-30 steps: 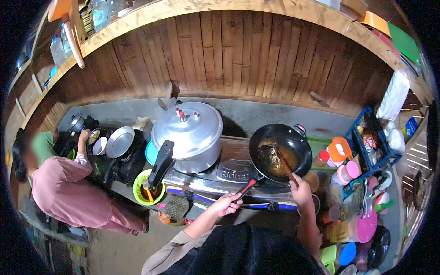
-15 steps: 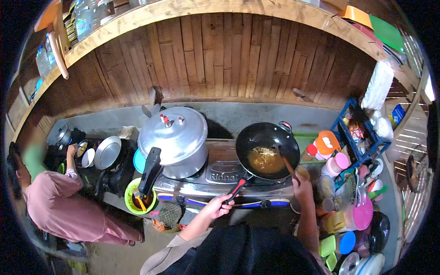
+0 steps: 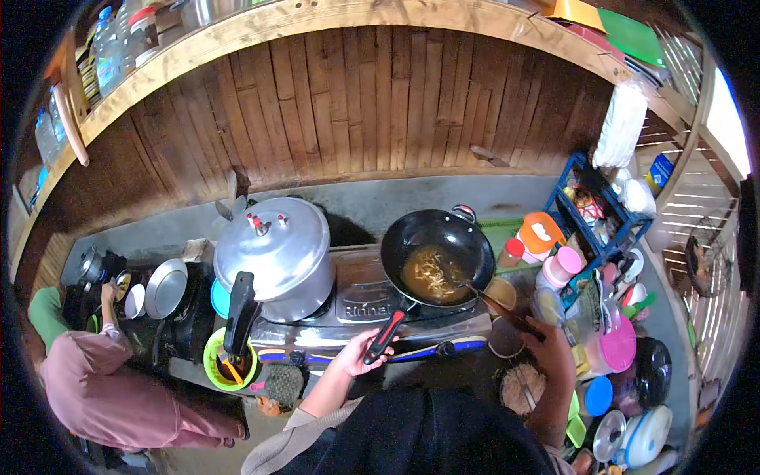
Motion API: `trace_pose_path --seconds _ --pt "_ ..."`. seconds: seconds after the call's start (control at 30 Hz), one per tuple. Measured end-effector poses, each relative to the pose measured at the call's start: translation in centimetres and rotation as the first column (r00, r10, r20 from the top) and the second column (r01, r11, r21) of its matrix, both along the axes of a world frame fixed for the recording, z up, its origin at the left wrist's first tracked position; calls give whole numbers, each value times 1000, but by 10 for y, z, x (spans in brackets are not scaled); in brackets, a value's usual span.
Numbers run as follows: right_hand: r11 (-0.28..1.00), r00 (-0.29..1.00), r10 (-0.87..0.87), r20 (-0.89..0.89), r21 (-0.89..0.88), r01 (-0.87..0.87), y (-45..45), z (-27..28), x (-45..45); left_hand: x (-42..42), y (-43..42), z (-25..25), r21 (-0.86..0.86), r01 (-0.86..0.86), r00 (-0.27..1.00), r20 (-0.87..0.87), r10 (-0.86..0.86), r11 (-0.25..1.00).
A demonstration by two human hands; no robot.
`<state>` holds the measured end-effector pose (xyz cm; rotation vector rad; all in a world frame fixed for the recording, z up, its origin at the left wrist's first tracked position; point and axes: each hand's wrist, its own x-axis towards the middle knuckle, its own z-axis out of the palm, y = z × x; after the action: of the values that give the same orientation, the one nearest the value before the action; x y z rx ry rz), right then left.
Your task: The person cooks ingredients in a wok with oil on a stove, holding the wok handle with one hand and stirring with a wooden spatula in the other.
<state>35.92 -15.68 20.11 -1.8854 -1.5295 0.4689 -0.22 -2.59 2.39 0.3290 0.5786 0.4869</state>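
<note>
A black wok (image 3: pixel 437 257) sits on the right side of the gas stove (image 3: pixel 362 305), holding brown liquid and pale strips of food. My left hand (image 3: pixel 362 353) is closed around the wok's black and red handle (image 3: pixel 385 337). In my right hand (image 3: pixel 552 348) is a dark wooden-handled spatula (image 3: pixel 511 314), its end inside the wok at the lower right rim. A large silver pressure cooker (image 3: pixel 273 261) with its lid on stands on the left side of the stove.
Another person (image 3: pixel 111 388) in pink stands at the left, near pans (image 3: pixel 166 289). A green basin (image 3: pixel 229 360) is left of the stove. Jars and tubs (image 3: pixel 613 346) crowd the right, below a blue rack (image 3: pixel 590 210). A wooden shelf (image 3: pixel 348 17) spans the top.
The view has shifted right, so the stove appears farther left. My right hand has moved right and down from the wok's middle, with the spatula now at its edge. The food strips have shifted.
</note>
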Motion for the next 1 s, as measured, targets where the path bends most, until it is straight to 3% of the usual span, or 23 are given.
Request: trace_pose_path --seconds 0.23,0.33,0.43,0.6,0.67,0.8,0.87,1.0 --pt "997 997 -6 78 -80 12 -15 -1 7 7 12 -9 15 23 986 165 -25 1000" --pt "998 1000 30 2 -56 -29 -13 -9 3 10 17 -16 -44 62 971 235 -50 997" --pt "986 997 73 -13 -150 -74 -7 -17 -5 12 20 -22 -50 85 947 314 -65 995" --pt "983 985 171 -26 -62 -173 20 -50 -21 17 16 -14 -96 44 966 258 -17 994" --pt "979 980 186 -66 -70 -191 33 -63 -27 14 20 -25 -139 135 912 406 -68 981" --pt "974 975 218 -33 -62 -219 64 -83 -40 13 21 -25 -168 158 893 445 -68 973" --pt "945 961 274 -43 196 -261 80 -99 -47 13 21 -24 -166 166 885 460 -73 972" --pt "988 985 143 96 42 -148 117 -127 -51 14 19 -20 -175 143 908 414 -59 974"
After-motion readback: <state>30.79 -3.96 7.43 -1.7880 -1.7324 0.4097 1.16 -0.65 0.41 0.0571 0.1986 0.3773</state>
